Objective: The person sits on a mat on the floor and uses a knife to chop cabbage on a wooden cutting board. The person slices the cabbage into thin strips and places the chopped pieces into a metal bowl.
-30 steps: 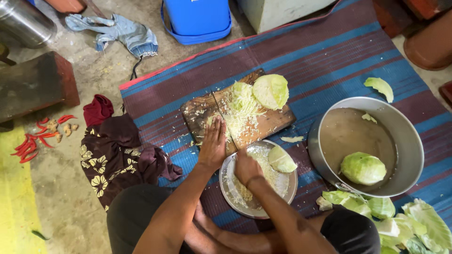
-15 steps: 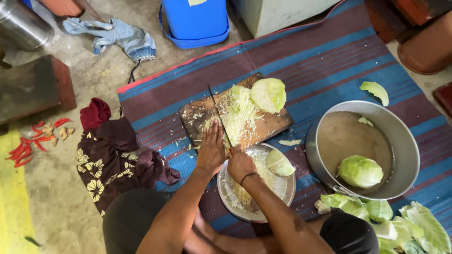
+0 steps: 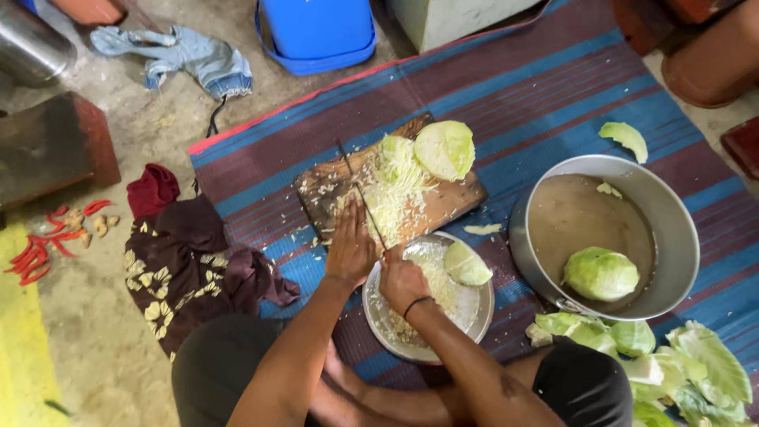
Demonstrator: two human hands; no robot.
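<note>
A wooden cutting board [image 3: 316, 194] lies on the striped mat, carrying a pile of shredded cabbage [image 3: 395, 194] and a cabbage half [image 3: 445, 149]. My right hand [image 3: 402, 281] grips the handle of a knife [image 3: 360, 194] whose blade rests across the board. My left hand [image 3: 349, 247] lies flat with fingers spread at the board's near edge, beside the shreds. Just below the board sits a steel plate [image 3: 474, 324] holding shredded cabbage and a cabbage wedge [image 3: 465, 263].
A large steel bowl [image 3: 672, 229] with a cabbage piece [image 3: 601, 273] sits to the right, loose cabbage leaves [image 3: 680, 368] below it. A dark floral cloth [image 3: 186, 265] and red chillies [image 3: 35, 253] lie left. A blue tub [image 3: 316, 32] stands behind the mat [image 3: 553, 87].
Both hands shifted slightly toward the board's near edge, and the knife blade now lies across the shredded cabbage. The camera view moved a little.
</note>
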